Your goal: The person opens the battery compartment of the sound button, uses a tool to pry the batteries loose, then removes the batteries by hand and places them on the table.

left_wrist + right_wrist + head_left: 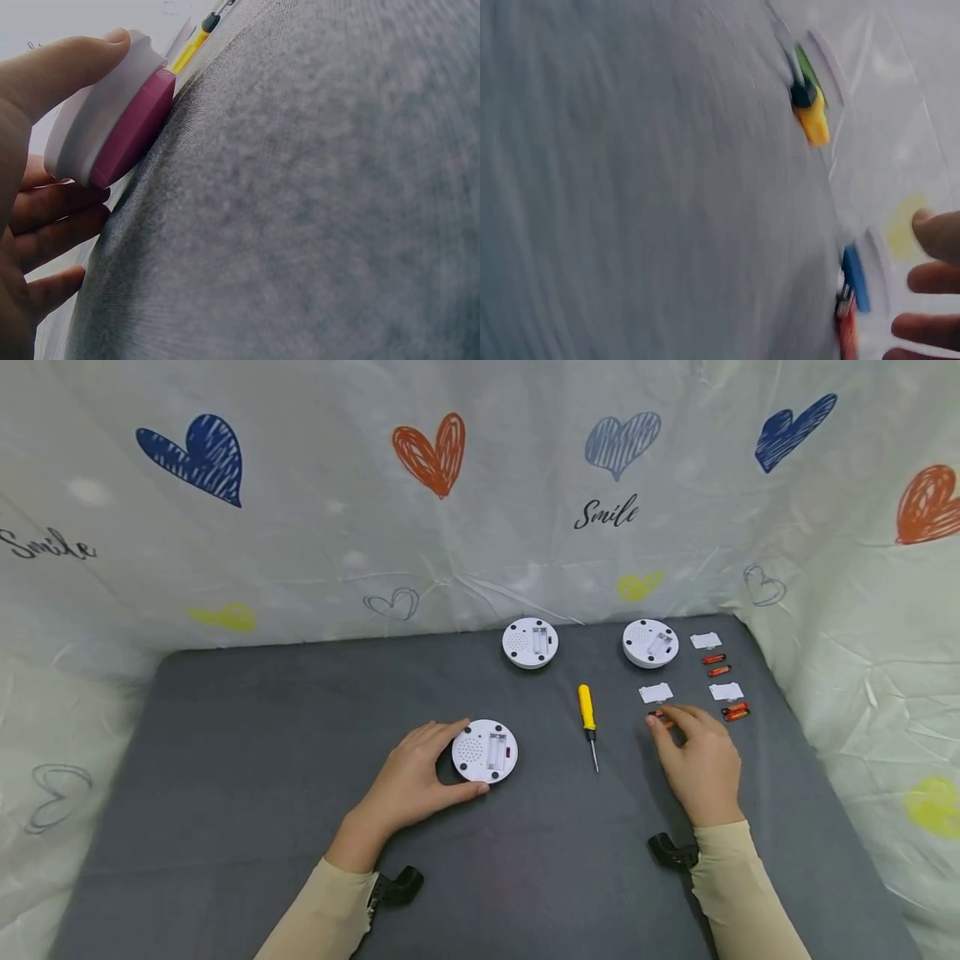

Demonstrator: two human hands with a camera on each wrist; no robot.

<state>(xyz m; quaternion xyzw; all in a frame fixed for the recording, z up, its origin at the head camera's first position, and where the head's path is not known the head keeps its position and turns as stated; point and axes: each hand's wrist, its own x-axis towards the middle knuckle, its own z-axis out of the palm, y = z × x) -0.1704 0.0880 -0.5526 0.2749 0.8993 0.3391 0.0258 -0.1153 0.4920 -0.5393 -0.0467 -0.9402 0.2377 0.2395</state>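
Note:
My left hand (412, 772) grips a round white battery-powered device (468, 768) at its rim, thumb at the near side and fingers at the far side. The device lies with its uncovered battery compartment upward; in the left wrist view its lower part (135, 131) is magenta. Over at the right, my right hand (701, 764) is above a pair of red-and-black batteries (657, 714), partly hidden by the fingers. In the right wrist view those fingers (930, 326) are spread, apart from a battery (847, 334). A white battery cover (656, 693) lies just beyond.
Two similar devices (530, 643) (650, 643) stand at the table's back edge, compartments up. A yellow-handled screwdriver (587, 710) lies between the hands. Further right are two more covers (705, 641) (726, 692) with battery pairs (716, 665) (736, 712). A printed curtain (300, 543) hangs behind.

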